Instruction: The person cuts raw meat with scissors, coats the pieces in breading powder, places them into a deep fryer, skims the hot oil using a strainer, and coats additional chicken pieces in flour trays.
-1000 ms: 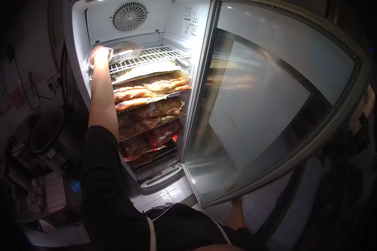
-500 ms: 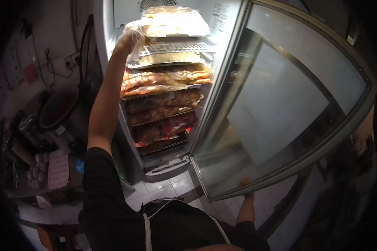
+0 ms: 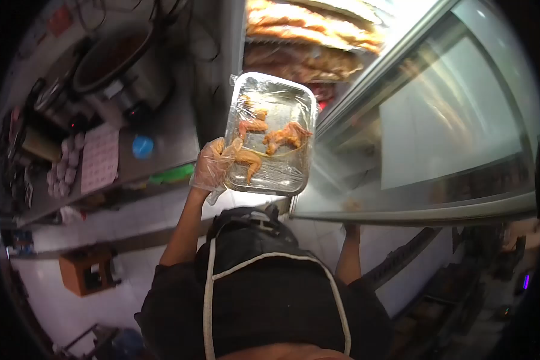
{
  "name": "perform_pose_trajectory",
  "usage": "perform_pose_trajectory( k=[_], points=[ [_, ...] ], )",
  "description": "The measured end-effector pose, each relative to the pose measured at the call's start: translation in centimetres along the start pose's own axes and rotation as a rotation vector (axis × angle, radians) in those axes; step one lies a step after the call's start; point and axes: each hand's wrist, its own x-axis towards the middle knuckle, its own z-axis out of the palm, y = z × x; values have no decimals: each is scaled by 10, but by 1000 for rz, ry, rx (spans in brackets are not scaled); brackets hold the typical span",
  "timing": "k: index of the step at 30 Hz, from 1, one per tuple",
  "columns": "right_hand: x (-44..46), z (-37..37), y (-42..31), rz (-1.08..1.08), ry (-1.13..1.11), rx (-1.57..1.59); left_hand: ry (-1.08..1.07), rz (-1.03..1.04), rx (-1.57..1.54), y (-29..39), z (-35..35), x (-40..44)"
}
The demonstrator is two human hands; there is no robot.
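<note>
Before the lit upright refrigerator (image 3: 405, 24), the plastic-gloved left hand (image 3: 216, 162) grasps a film-wrapped rectangular silver tray (image 3: 288, 101) by its rim, apparently for support; the right hand's (image 3: 350, 228) closure beside the grey-framed glass door (image 3: 456, 120) is indeterminable.

In midair, a film-covered silvery tray (image 3: 288, 103) holds scattered meat pieces (image 3: 284, 138).

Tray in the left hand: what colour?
The tray is silvery grey; best seen in the head view.

The door (image 3: 444, 132) hides most of the right hand (image 3: 351, 228); the top edge crops the fridge (image 3: 399, 27); marks on the sheet (image 3: 100, 157) are illegible.
</note>
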Motion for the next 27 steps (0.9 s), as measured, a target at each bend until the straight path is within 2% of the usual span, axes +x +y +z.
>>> perform_pose_trajectory(
  k=[1,2,3,5,6,7,8,9,11,12,13,15,17,19,21,22,23,24,25,27],
  points=[
    [9,8,-4,-5,-36,-11,73,-42,-54,-2,2,-5],
    [18,16,-9,-11,-73,-23,140,-76,129,-12,-6,-16],
    [27,24,-16,-26,-64,30,152,-97,135,-25,-13,-19],
    [43,70,-46,-1,132,254,227,-107,101,-47,-17,-26],
    [54,97,-61,27,294,371,296,-159,-53,-38,-4,-35],
    [67,118,-70,42,394,392,299,-162,-52,-33,0,-37],
    [84,116,-41,123,448,258,315,-68,200,-27,1,-43],
    [96,116,-22,-23,262,7,324,31,456,-25,-2,-50],
    [130,116,16,182,133,-431,361,-28,531,-30,-13,-62],
    [129,130,-1,185,160,-427,370,-86,510,-38,-24,-69],
    [121,155,-12,298,209,-198,389,-152,507,-41,-38,-82],
    [131,168,-34,393,322,35,300,-44,547,-57,-42,-80],
    [116,181,-49,480,238,211,297,57,733,-56,-62,-101],
    [128,171,-29,661,221,533,249,-264,528,-42,-53,-83],
    [131,152,-17,599,246,488,218,-539,508,17,27,-25],
    [132,143,20,578,251,508,118,-242,619,-14,25,-21],
    [133,129,53,555,259,526,13,-68,655,-30,35,-7],
    [127,115,41,520,360,563,-86,110,680,-46,45,6],
    [120,103,9,559,255,605,-84,-162,470,-47,75,19],
    [108,87,-62,623,18,673,-167,-431,293,-67,112,49]
  ],
)
